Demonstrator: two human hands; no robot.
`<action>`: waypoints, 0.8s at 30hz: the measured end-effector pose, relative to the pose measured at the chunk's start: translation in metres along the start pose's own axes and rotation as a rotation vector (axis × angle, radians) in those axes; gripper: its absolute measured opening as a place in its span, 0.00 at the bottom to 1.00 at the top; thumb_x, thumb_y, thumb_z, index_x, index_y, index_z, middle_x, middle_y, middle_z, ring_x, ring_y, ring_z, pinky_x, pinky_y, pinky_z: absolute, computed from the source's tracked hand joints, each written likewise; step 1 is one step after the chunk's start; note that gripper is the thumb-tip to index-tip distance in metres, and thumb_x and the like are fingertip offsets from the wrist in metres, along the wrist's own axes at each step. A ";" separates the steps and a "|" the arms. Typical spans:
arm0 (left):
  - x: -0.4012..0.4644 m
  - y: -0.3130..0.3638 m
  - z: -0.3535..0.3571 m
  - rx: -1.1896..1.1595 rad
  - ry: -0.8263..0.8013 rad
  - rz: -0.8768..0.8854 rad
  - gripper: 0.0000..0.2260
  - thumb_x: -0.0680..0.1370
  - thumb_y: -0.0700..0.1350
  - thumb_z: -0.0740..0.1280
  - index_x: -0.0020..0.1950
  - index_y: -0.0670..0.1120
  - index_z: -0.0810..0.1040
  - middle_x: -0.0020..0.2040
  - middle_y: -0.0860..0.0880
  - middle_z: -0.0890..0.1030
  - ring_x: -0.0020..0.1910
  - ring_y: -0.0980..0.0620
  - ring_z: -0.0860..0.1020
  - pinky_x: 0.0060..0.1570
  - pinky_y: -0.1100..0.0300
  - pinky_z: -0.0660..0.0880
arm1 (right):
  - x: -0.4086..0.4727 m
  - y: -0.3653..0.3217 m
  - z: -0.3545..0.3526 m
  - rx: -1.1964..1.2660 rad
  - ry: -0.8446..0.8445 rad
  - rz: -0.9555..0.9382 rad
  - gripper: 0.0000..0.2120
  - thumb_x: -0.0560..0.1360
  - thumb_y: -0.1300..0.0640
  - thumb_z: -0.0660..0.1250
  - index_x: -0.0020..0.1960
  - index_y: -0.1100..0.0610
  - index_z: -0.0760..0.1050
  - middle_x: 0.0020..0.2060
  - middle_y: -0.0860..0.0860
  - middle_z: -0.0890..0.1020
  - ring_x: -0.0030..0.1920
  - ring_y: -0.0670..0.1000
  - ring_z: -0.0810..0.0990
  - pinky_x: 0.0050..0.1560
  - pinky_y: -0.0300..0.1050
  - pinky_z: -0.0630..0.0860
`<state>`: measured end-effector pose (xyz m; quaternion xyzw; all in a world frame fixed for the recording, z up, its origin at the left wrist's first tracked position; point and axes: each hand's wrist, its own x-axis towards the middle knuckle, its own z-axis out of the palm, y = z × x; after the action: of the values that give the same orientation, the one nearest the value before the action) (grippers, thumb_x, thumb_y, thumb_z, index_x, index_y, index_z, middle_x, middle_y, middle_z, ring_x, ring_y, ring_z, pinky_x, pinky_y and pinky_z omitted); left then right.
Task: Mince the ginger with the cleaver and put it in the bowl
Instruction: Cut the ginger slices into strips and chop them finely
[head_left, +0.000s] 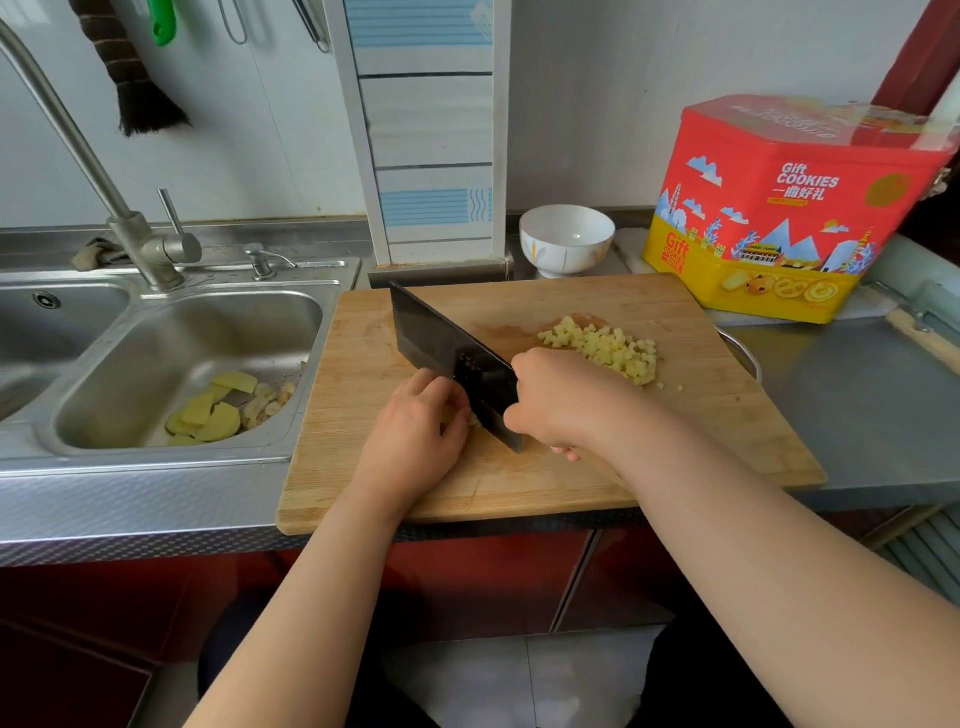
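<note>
A wooden cutting board (701, 415) lies on the counter. My right hand (558, 402) grips the handle of a dark cleaver (441, 343), whose blade stands edge-down on the board. My left hand (415, 431) has its fingers curled against the blade's left side, holding down a small piece of ginger (474, 419) that is mostly hidden. A pile of diced yellow ginger (605, 345) lies on the board to the right of the blade. An empty white bowl (566, 239) stands behind the board.
A steel sink (156, 364) on the left holds ginger peelings and slices (218, 410), with a tap (150, 244) behind it. A red and yellow cookie tin (779, 208) stands at the back right. A pot rim (743, 353) shows at the board's right edge.
</note>
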<state>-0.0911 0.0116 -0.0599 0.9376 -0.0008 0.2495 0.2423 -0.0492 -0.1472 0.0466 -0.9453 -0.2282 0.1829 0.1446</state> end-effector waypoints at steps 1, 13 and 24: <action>0.000 0.000 0.000 0.000 -0.001 -0.007 0.03 0.75 0.43 0.69 0.46 0.47 0.76 0.46 0.53 0.74 0.42 0.56 0.71 0.38 0.70 0.63 | 0.001 -0.002 -0.001 -0.006 -0.010 0.014 0.09 0.77 0.62 0.60 0.57 0.58 0.69 0.34 0.58 0.80 0.28 0.54 0.77 0.30 0.45 0.79; -0.006 0.002 -0.005 -0.022 -0.026 -0.023 0.03 0.76 0.45 0.69 0.49 0.49 0.77 0.50 0.54 0.74 0.44 0.55 0.75 0.42 0.62 0.73 | -0.007 0.016 -0.004 0.189 0.026 0.043 0.25 0.78 0.59 0.62 0.73 0.60 0.63 0.32 0.56 0.78 0.23 0.50 0.74 0.27 0.39 0.72; -0.007 0.003 -0.007 -0.008 0.011 -0.009 0.01 0.76 0.42 0.67 0.45 0.46 0.76 0.47 0.55 0.73 0.42 0.54 0.73 0.39 0.63 0.67 | -0.018 -0.005 -0.013 0.026 0.038 -0.030 0.04 0.77 0.60 0.61 0.49 0.56 0.66 0.31 0.55 0.78 0.23 0.51 0.75 0.25 0.39 0.70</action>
<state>-0.1007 0.0116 -0.0569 0.9351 0.0038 0.2538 0.2472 -0.0605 -0.1542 0.0643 -0.9431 -0.2371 0.1657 0.1641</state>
